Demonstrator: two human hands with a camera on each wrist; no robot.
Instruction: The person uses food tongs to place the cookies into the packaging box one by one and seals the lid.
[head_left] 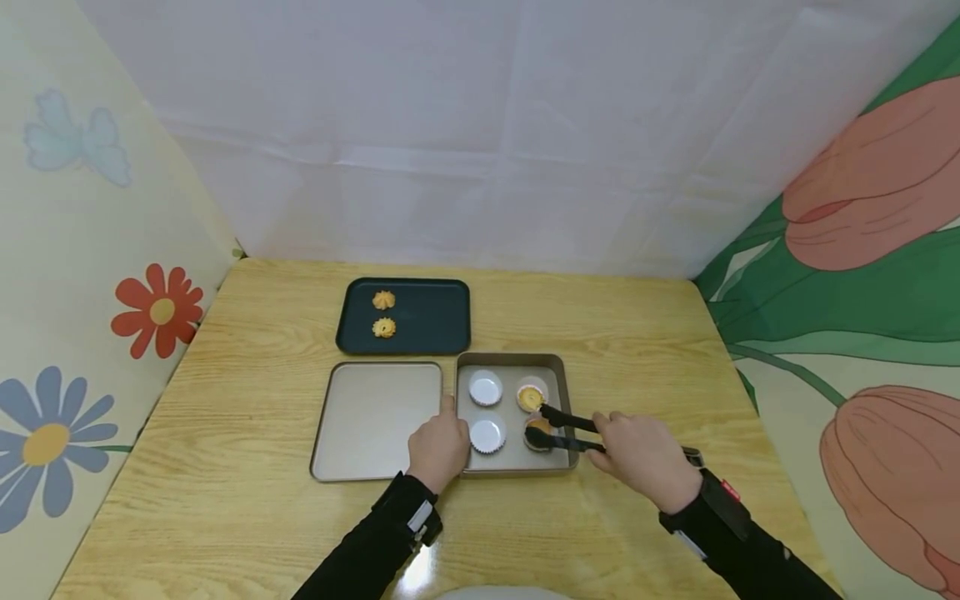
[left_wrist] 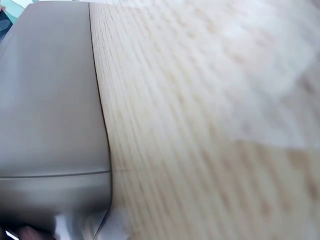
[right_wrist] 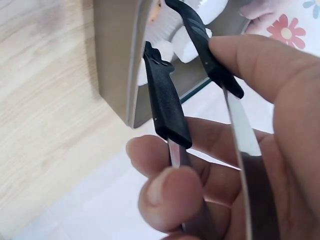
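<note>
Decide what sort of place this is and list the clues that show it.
Probably a staged tabletop set-up, perhaps for baking practice: a plain white sheet hangs behind the wooden table, large printed flowers decorate both sides, and a pan holds small cups.

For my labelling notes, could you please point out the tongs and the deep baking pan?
Tongs (right_wrist: pixel 168 100): right wrist view, on one arm's black end.
Deep baking pan (head_left: pixel 513 419): head view, on its bare floor.
</note>
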